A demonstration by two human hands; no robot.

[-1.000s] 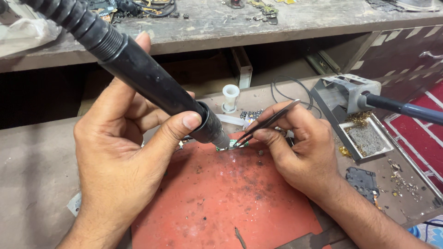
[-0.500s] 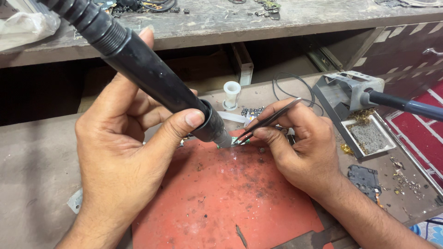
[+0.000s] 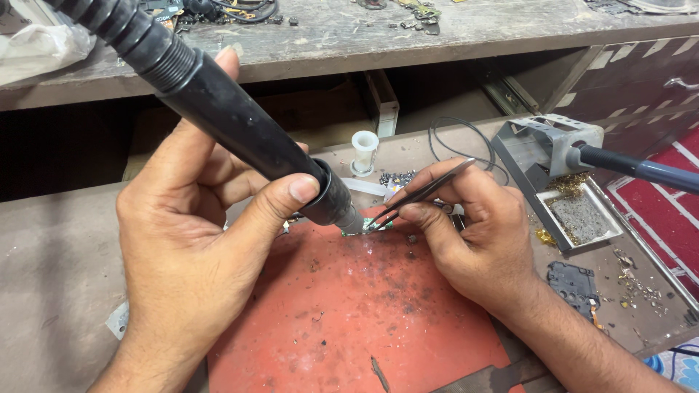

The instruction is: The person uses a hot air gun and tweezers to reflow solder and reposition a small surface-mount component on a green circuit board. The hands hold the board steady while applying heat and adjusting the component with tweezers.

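On the counter (image 3: 58, 291) lies a red mat (image 3: 349, 313) with dark specks. From the head camera, the left hand (image 3: 196, 247) holds a thick black hot-air tool (image 3: 233, 124), its fingers (image 3: 287, 200) wrapped tight around the barrel. The metal tip points down at a tiny green board (image 3: 368, 227) at the mat's top edge. The right hand (image 3: 473, 233) pinches thin black tweezers (image 3: 426, 193), fingers pressed together on them. The tweezer tips touch the little board. Just behind stands a small white spool (image 3: 364, 149). Off to the right sits a grey metal stand (image 3: 542, 145) with a blue-handled iron (image 3: 641, 169) and a tray (image 3: 582, 218).
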